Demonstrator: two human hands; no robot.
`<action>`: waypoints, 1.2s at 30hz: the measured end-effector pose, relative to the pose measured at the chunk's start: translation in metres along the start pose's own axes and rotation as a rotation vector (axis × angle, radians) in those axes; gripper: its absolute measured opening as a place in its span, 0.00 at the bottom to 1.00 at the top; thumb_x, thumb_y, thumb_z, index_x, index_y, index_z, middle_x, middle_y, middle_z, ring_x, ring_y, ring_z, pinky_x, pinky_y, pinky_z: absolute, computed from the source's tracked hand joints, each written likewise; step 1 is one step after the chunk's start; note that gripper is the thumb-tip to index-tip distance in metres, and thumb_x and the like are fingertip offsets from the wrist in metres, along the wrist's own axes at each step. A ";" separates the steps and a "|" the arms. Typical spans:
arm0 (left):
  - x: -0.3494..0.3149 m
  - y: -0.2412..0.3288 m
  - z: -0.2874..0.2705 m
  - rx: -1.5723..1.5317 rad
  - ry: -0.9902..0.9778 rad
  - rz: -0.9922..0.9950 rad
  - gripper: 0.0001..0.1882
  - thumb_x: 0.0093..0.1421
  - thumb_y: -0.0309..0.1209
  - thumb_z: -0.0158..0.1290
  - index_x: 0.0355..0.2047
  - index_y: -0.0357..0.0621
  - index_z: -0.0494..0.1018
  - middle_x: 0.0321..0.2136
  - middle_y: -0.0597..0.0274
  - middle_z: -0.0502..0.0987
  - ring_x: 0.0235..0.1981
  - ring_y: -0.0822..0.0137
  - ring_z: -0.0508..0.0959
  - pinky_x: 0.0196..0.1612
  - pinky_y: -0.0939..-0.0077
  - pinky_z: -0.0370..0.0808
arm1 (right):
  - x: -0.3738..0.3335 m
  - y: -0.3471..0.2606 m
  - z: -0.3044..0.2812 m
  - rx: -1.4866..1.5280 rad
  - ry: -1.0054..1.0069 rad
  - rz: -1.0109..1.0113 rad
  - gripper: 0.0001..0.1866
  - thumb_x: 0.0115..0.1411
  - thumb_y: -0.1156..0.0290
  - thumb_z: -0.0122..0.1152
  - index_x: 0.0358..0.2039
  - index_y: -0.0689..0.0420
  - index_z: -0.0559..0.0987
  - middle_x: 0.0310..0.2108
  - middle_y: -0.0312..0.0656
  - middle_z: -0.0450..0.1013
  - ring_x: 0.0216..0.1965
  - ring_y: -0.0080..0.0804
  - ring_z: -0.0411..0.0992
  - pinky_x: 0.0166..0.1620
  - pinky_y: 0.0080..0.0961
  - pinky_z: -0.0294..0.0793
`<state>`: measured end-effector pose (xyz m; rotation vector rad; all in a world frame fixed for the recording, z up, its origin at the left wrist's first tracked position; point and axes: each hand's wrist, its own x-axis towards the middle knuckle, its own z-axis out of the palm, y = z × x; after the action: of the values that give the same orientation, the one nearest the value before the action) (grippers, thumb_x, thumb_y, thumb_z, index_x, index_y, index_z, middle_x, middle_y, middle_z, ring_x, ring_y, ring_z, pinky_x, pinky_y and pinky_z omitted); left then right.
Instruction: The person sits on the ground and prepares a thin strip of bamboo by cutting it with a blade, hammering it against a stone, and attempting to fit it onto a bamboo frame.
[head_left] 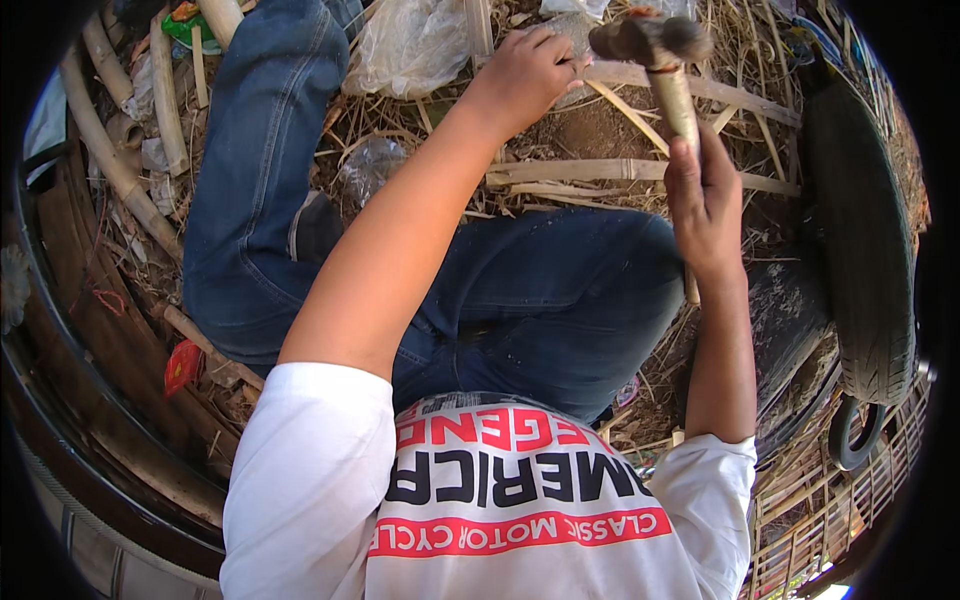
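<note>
My right hand (706, 205) is wrapped round the wooden handle of a hammer (672, 105). The hammer's dark metal head is raised at the top, just right of my left hand. My left hand (525, 78) is closed, its fingertips pinched together by a grey stone (572, 32). What those fingers hold, if anything, is too small to make out. Close to the left fingertips, a split bamboo strip (725, 92) runs off to the right behind the hammer. Another bamboo strip (590, 171) lies across the ground between my forearms, in front of my bent knee.
Dry straw and bamboo scraps litter the ground. A crumpled clear plastic bag (410, 50) lies left of my left hand. Bamboo poles (105, 150) lie at the far left. A black tyre (862, 235) stands at the right, above a woven bamboo lattice (840, 510).
</note>
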<state>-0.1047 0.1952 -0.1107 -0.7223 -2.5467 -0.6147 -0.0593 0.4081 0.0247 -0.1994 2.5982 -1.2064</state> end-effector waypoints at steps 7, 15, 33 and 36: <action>0.004 0.003 -0.004 -0.032 -0.006 -0.021 0.09 0.53 0.33 0.61 0.31 0.43 0.78 0.32 0.63 0.73 0.42 0.60 0.74 0.46 0.63 0.72 | 0.002 0.017 -0.005 -0.042 -0.015 0.056 0.19 0.67 0.56 0.51 0.34 0.63 0.71 0.18 0.50 0.67 0.19 0.39 0.67 0.27 0.35 0.65; 0.012 0.007 -0.007 -0.084 -0.031 -0.061 0.18 0.47 0.32 0.65 0.40 0.44 0.81 0.28 0.62 0.73 0.36 0.60 0.74 0.39 0.65 0.73 | 0.010 0.027 -0.010 0.003 0.025 0.147 0.18 0.67 0.57 0.52 0.39 0.63 0.72 0.19 0.51 0.69 0.21 0.40 0.70 0.28 0.35 0.67; 0.019 0.014 -0.005 -0.081 -0.020 -0.098 0.18 0.42 0.27 0.67 0.36 0.40 0.80 0.27 0.62 0.74 0.32 0.59 0.76 0.36 0.65 0.72 | 0.027 0.036 -0.024 0.148 -0.047 0.202 0.17 0.63 0.60 0.57 0.42 0.62 0.73 0.21 0.53 0.74 0.26 0.48 0.77 0.30 0.34 0.72; 0.019 0.013 -0.005 -0.068 -0.044 -0.086 0.16 0.44 0.27 0.66 0.35 0.39 0.80 0.29 0.61 0.75 0.34 0.58 0.76 0.37 0.65 0.71 | 0.028 0.033 -0.022 0.137 -0.040 0.147 0.18 0.63 0.59 0.58 0.43 0.62 0.73 0.22 0.54 0.74 0.29 0.52 0.77 0.31 0.36 0.73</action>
<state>-0.1108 0.2098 -0.0938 -0.6590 -2.6193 -0.7244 -0.0926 0.4388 0.0086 -0.0053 2.4371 -1.3072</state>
